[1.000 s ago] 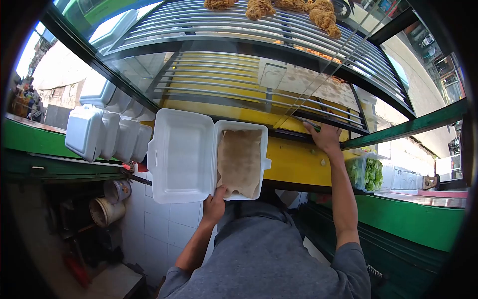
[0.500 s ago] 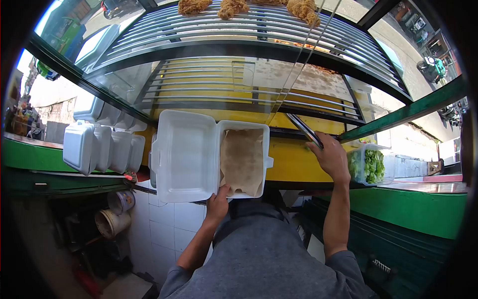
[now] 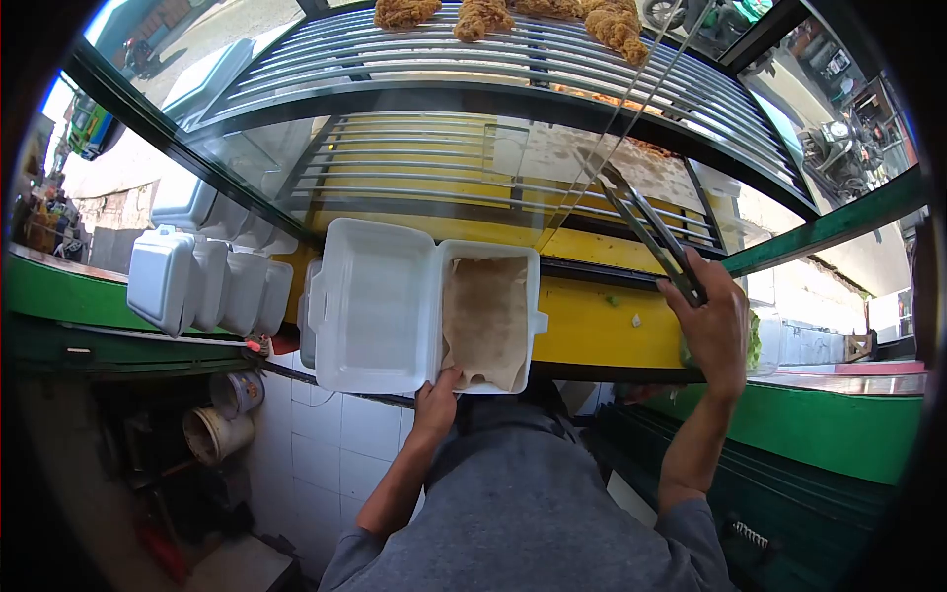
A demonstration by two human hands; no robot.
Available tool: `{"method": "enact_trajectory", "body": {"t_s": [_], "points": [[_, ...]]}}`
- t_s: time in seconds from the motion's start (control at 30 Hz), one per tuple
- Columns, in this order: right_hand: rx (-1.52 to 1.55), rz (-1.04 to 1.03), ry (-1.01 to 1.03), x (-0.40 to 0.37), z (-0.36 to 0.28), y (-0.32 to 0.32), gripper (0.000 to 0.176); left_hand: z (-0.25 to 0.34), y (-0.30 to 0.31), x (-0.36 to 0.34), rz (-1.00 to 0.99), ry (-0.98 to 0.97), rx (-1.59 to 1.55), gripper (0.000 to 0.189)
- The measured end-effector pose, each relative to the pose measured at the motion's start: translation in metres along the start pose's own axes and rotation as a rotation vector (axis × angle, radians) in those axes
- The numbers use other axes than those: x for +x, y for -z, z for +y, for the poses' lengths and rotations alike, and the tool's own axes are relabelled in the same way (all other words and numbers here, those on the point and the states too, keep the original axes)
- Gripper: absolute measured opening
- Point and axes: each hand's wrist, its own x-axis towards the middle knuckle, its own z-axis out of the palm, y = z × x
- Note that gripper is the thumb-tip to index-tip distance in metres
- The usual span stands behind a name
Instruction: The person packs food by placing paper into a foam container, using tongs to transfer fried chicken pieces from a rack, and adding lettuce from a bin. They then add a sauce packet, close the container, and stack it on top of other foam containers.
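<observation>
A white foam takeout box (image 3: pixel 379 306) lies open, its lid half to the left and its base to the right. Brown paper (image 3: pixel 485 321) lines the base. My left hand (image 3: pixel 436 405) grips the box's near edge around the hinge, the thumb over the paper. In my right hand (image 3: pixel 716 321) is a pair of metal tongs (image 3: pixel 651 232), pointing forward and left toward the display case opening. The tongs' arms stand somewhat apart, and nothing shows clearly between their tips. Behind that hand, lettuce (image 3: pixel 754 340) in a clear container is mostly hidden.
Fried chicken pieces (image 3: pixel 614 28) rest on the upper metal rack (image 3: pixel 444 61). Glass and dark framing enclose the lower rack (image 3: pixel 395 158). Closed foam boxes (image 3: pixel 163 281) are stacked at left. Small scraps lie on the yellow counter (image 3: pixel 592 331). Buckets (image 3: pixel 217 434) stand below left.
My right hand has moved right with the tongs, which now reach farther forward and show both arms. It now covers most of the lettuce container. My left hand keeps its grip on the box.
</observation>
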Motion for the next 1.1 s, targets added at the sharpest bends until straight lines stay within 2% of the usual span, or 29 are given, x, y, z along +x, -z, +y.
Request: {"method": "enact_trajectory", "body": {"t_s": [0.03, 0.17, 0.2, 0.23, 0.37, 0.47, 0.57, 0.73, 0.77, 0.8, 0.87, 0.93, 1.03, 1.1], "points": [[-0.059, -0.020, 0.042, 0.019, -0.011, -0.009, 0.046, 0.006, -0.004, -0.004, 0.001, 0.053, -0.098, 0.033], [-0.368, -0.035, 0.209, 0.104, -0.034, -0.066, 0.047, 0.040, -0.012, -0.028, -0.089, 0.094, -0.023, 0.036], [-0.421, -0.031, 0.251, 0.122, -0.038, -0.078, 0.048, 0.038, -0.014, -0.031, -0.113, 0.017, 0.013, 0.036], [-0.465, -0.038, 0.255, 0.136, -0.046, -0.088, 0.042, 0.034, -0.015, -0.035, -0.137, -0.060, 0.049, 0.036], [-0.511, -0.075, 0.181, 0.171, -0.048, -0.115, 0.024, 0.020, -0.014, -0.035, -0.174, 0.007, 0.022, 0.036], [-0.534, -0.083, 0.068, 0.158, -0.047, -0.100, 0.019, 0.024, -0.012, -0.037, -0.160, 0.102, -0.044, 0.036], [-0.597, -0.022, 0.181, 0.134, -0.013, -0.083, 0.018, 0.031, -0.013, -0.040, -0.136, 0.105, 0.006, 0.036], [-0.574, -0.051, 0.119, 0.079, 0.017, -0.035, 0.030, 0.028, -0.018, -0.032, -0.140, 0.115, 0.004, 0.033], [-0.573, -0.083, 0.041, 0.072, 0.018, -0.029, 0.035, 0.022, -0.020, -0.030, -0.153, 0.041, 0.051, 0.032], [-0.546, -0.066, 0.037, 0.065, 0.022, -0.023, 0.035, 0.016, -0.021, -0.028, -0.166, -0.034, 0.097, 0.032], [-0.491, -0.027, 0.036, 0.052, 0.027, -0.013, 0.034, 0.009, -0.025, -0.023, -0.188, -0.058, 0.092, 0.031], [-0.432, -0.043, -0.020, 0.040, 0.027, 0.000, 0.038, 0.013, -0.032, -0.022, -0.194, 0.050, -0.010, 0.031], [-0.282, -0.049, -0.047, 0.011, 0.019, 0.028, 0.040, 0.023, -0.038, -0.030, -0.181, -0.021, 0.060, 0.030], [-0.140, -0.088, -0.035, -0.009, 0.026, 0.047, 0.040, 0.022, -0.037, -0.026, -0.178, 0.088, 0.013, 0.022]]}}
